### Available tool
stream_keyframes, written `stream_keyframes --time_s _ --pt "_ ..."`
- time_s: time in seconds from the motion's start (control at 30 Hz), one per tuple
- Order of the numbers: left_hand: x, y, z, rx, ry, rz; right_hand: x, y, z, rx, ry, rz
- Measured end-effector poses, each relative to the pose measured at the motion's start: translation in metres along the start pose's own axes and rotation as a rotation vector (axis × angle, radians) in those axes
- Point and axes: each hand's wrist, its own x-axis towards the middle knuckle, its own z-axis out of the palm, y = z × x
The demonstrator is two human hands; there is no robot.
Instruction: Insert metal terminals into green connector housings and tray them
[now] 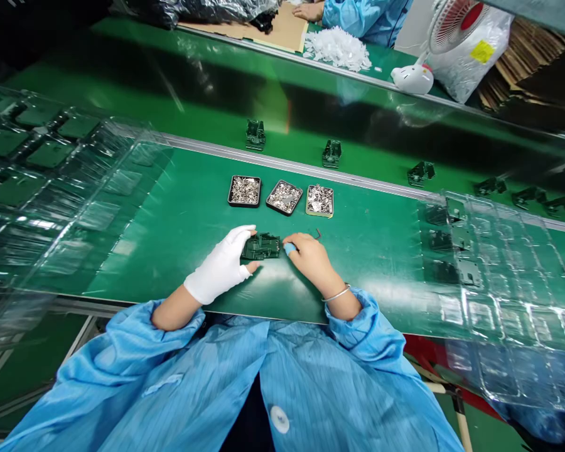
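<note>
My left hand (220, 266), in a white glove with bare fingertips, holds the left end of a dark green part (262, 247) between thumb and fingers. At that part's right end is my right hand (309, 258), its fingers bent together and a blue wrap on one digit; what it pinches, if anything, is too small to make out. Beyond the hands stand three small trays of metal pieces: a left tray (244, 191), a middle tray (284, 197) and a right tray (319, 200). A small bent hex key (317, 234) lies just beyond my right hand.
Clear plastic blister trays stand at the left (51, 154) and right (503, 270). Several green parts (331, 153) sit on the strip behind the metal rail (282, 164). Farther back are a white pile (338, 48), a fan (456, 25) and another person's sleeve (358, 17).
</note>
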Motion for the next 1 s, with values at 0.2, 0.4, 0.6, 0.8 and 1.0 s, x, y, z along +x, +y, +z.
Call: stream_keyframes --time_s 0.2,0.4,0.6,0.8,1.0 --pt "-0.004 0.007 0.011 0.081 0.026 0.039 -0.005 0.022 -0.010 -0.167 -0.071 -0.023" --pt "0.004 0.023 0.009 0.109 0.054 0.144 -0.003 0.023 -0.008 0.042 0.088 0.085" --pt "0.015 0.030 0.010 0.063 -0.032 0.192 -0.003 0.026 -0.007 0.256 0.170 0.102" --pt "0.020 0.022 0.014 0.053 -0.159 0.158 -0.003 0.029 -0.006 0.311 0.190 0.112" --pt "0.018 0.030 -0.024 0.356 -0.062 0.186 -0.005 0.026 -0.007 0.317 0.176 0.083"
